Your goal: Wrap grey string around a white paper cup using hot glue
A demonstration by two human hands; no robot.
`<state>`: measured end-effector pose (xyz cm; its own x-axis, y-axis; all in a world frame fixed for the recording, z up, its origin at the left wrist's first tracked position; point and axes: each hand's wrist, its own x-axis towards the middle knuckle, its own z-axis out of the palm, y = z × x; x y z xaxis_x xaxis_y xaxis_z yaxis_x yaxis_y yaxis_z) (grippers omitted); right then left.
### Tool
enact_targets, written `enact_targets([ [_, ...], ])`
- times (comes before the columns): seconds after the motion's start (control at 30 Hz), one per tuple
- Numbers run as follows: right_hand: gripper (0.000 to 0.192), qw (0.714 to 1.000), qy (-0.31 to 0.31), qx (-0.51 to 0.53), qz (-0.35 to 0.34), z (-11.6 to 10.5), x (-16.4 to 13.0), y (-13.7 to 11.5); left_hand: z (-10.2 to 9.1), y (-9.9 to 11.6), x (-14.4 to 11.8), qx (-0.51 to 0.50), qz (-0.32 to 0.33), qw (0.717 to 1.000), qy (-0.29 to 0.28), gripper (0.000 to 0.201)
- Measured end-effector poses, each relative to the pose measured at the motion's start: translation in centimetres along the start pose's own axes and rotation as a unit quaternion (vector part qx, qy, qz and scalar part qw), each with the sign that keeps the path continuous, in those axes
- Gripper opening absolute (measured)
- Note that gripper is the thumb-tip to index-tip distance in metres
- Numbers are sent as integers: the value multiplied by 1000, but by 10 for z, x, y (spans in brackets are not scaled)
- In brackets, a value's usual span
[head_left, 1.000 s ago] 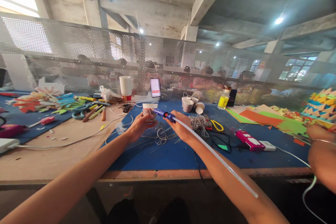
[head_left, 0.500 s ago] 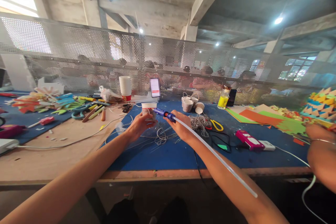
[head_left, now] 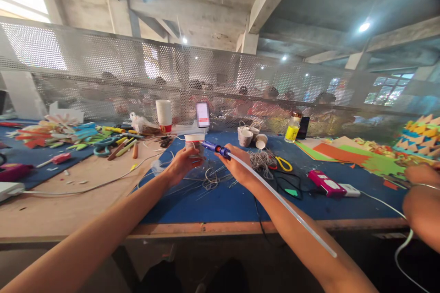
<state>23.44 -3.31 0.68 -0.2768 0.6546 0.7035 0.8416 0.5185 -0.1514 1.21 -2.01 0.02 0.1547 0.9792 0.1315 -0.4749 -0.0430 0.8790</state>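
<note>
A paper cup [head_left: 194, 138] with a white upper part and cord around its lower part is gripped in my left hand [head_left: 185, 165], above the blue mat [head_left: 178, 206]. My right hand [head_left: 235, 162] is closed around a blue glue gun [head_left: 216, 147], its nozzle at the cup's right side. A long translucent glue stick [head_left: 285, 206] sticks out of the gun's back and runs over my right forearm. Loose grey cord [head_left: 210, 178] lies below the hands, and a tangle of it [head_left: 263, 161] is to the right. Whether the nozzle touches the cup I cannot tell.
Cord-wrapped cups [head_left: 245, 136] stand behind my right hand. Scissors with yellow handles [head_left: 283, 164], a magenta box [head_left: 326, 184] and a yellow-labelled bottle [head_left: 293, 129] are rightward. A cup stack [head_left: 164, 114] and phone [head_left: 203, 114] stand behind. Another person's arm [head_left: 422, 201] is at right.
Very little differs. The cup and glue gun nozzle have shifted slightly, and the other person's hand at the right edge has moved a little.
</note>
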Motion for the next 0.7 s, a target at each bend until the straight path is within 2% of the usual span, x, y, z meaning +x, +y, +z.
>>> enact_targets([
  [0.37,28,1000,-5,-6,11,-2,1,-2,1,2,-2,-10,-12,1000,-1,21],
  [0.53,26,1000,5,-2,5,0,1,0,0,3,-2,-18,-15,1000,-14,28],
  [0.7,25,1000,9,2,1,0,1,1,0,4,-3,-23,-21,999,-16,23],
])
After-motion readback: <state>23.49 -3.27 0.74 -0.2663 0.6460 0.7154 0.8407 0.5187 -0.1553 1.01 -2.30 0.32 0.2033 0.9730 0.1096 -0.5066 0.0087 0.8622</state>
